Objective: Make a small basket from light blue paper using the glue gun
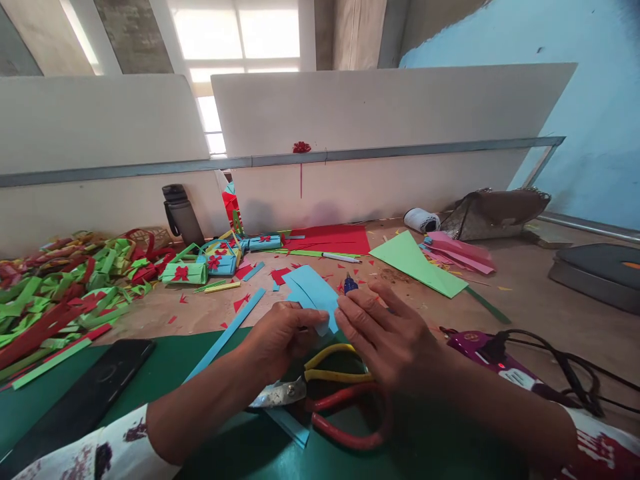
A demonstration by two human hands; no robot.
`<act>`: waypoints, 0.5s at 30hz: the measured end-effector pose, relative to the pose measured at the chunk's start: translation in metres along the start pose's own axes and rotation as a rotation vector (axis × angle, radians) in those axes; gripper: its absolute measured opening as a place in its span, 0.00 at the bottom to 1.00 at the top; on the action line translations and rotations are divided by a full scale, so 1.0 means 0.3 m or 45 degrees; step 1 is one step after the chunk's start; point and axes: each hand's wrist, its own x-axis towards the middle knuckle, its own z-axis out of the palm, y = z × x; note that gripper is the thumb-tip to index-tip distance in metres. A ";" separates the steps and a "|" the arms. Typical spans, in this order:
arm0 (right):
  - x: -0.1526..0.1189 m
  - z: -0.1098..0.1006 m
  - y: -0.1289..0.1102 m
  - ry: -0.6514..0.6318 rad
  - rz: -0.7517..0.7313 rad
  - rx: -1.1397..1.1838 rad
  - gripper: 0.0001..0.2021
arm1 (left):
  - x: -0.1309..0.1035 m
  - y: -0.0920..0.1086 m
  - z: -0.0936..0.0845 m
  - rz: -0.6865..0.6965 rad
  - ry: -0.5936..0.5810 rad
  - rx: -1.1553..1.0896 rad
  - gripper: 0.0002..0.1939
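Note:
A light blue paper piece (313, 290), creased near its middle, is held up between my two hands. My left hand (285, 337) pinches its lower edge between thumb and fingers. My right hand (385, 330) has its fingers together, the tips on the paper's right edge; its thumb is hidden. Just beyond those fingers a dark blue pointed nozzle (351, 285) shows, the rest of it covered by the hand. Below my hands lie scissors (345, 400) with one yellow and one red handle. Blue paper strips (227, 333) lie by my left forearm and under the blades.
At left are a phone (80, 393) and a heap of coloured strips (55, 300). Small paper bags with red bows (184, 272) and a bottle (183, 215) stand behind. Red sheet (330, 239), green paper (417, 263), thread spool (421, 220) and purple power strip (500, 367) with cables lie beyond and right.

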 end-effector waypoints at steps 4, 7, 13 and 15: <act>-0.003 0.001 0.002 -0.017 -0.009 0.022 0.12 | -0.004 0.000 0.004 -0.024 0.017 0.030 0.22; -0.004 0.003 0.003 -0.013 -0.007 0.032 0.13 | -0.006 -0.002 0.009 -0.030 0.033 0.052 0.23; -0.005 0.011 0.003 0.031 0.072 0.066 0.12 | -0.023 0.010 0.013 0.031 0.065 0.311 0.22; -0.008 0.015 0.001 0.026 0.146 0.094 0.12 | -0.039 0.035 0.008 0.174 0.097 0.655 0.26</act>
